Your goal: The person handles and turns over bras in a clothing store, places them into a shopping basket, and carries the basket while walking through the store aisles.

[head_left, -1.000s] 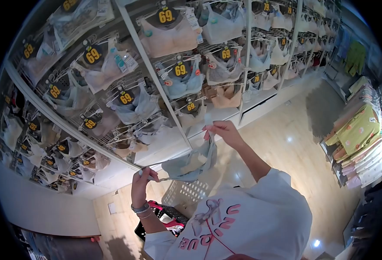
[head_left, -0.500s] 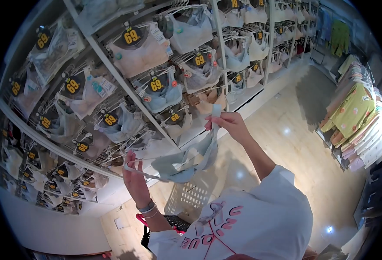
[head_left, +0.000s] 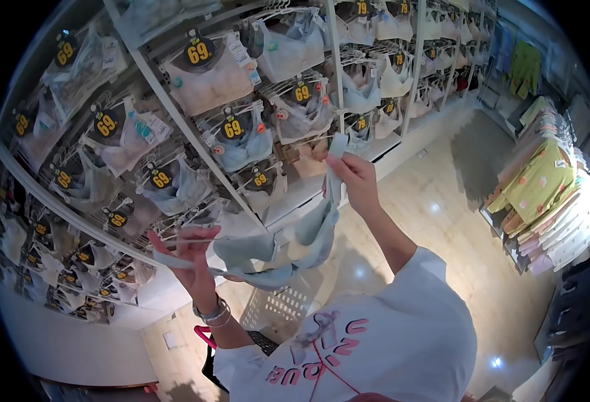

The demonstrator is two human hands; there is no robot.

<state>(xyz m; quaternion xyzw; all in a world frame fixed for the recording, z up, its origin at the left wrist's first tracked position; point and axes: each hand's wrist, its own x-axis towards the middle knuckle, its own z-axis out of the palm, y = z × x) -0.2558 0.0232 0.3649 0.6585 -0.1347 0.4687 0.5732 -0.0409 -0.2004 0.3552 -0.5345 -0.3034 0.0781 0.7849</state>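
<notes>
A pale blue-grey bra [head_left: 251, 249] hangs stretched between my two hands, its cups sagging in the middle. My right hand [head_left: 355, 177] is closed on one end of it, and a short piece of the band sticks up above the thumb. At the other end, my left hand [head_left: 193, 260] has the strap and band across its fingers, which are partly spread but hooked on the fabric. A watch and a thin bracelet circle my left wrist.
Wall racks hold several rows of bras [head_left: 211, 77] on hangers with round price tags. A perforated white basket [head_left: 275, 308] is below the bra, above the pale floor [head_left: 415, 214]. A clothes rack with a yellow-green top [head_left: 543, 177] stands at right.
My left hand has moved left and its fingers have spread more, pulling the bra wider. My right hand has shifted slightly, still gripping its end.
</notes>
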